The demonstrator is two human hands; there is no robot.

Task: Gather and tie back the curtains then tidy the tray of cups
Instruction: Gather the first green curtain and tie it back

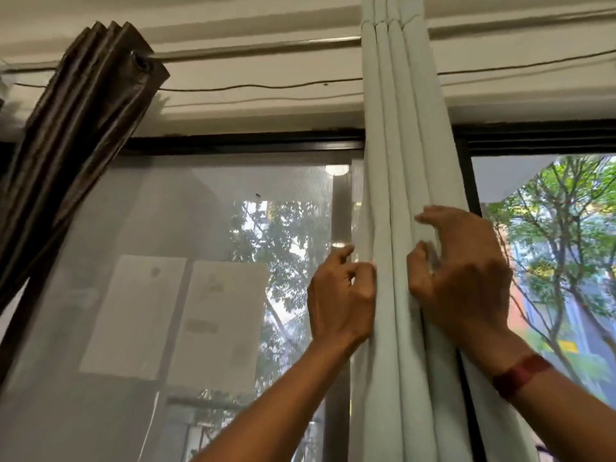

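Note:
A pale grey-green curtain [396, 145] hangs bunched into tight folds from the rod [253, 50], right of centre. My left hand [343, 295] pinches the curtain's left edge between thumb and fingers. On the right side of the bunch, my right hand [463, 275] curls around the folds, thumb pressed into the fabric and fingers partly spread. A red band circles that wrist. A dark brown curtain [76, 128] hangs gathered at the far left of the same rod. No tray or cups are in view.
Behind the curtains is a window with a black frame [240, 143] and a mesh screen [166, 245]. Two white sheets of paper [173, 321] hang behind the screen. Trees and buildings show outside. A thin cable [253, 85] runs along the wall above.

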